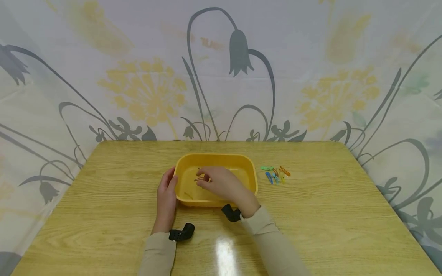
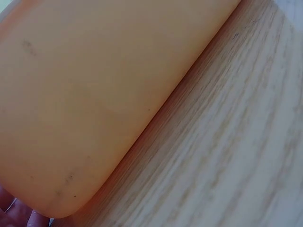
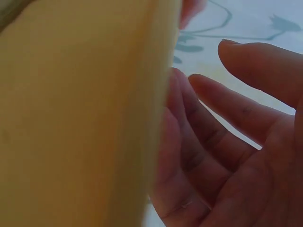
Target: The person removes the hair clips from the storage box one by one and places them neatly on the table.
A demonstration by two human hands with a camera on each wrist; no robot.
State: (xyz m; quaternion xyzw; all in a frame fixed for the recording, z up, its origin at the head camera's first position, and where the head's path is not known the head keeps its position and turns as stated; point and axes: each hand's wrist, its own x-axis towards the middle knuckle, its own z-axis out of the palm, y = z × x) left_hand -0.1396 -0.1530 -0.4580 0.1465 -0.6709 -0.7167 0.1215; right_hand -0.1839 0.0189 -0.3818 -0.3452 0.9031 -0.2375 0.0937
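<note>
A flower-printed fabric backdrop (image 1: 214, 88) is hanging behind the work surface. A wood-grain table (image 1: 328, 226) is extending from it toward the person. A yellow plastic tray (image 1: 215, 204) is resting on the table, near its middle, with its long sides running left to right. Two light beige sleeves (image 1: 281, 245) are covering the forearms. The right hand (image 1: 222, 184) is hovering over the tray's interior; its thumb is standing apart from its loosely bent fingers, and no item is showing between them. The left hand (image 1: 167, 193) is gripping the tray's left end, its thumb lying at the rim and its fingers bearing on the outer wall. A black wrist camera (image 1: 182, 232) is projecting from each wrist. A cluster of small hair clips (image 1: 269, 177), coloured green, orange, brown, blue, light blue and yellow, is lying on the table just beside the tray's right end. Inside the tray, a thin brown clip (image 1: 198, 179) is lying near the right fingertips, and a yellow clip (image 1: 188, 195) is lying toward the near left corner.
</note>
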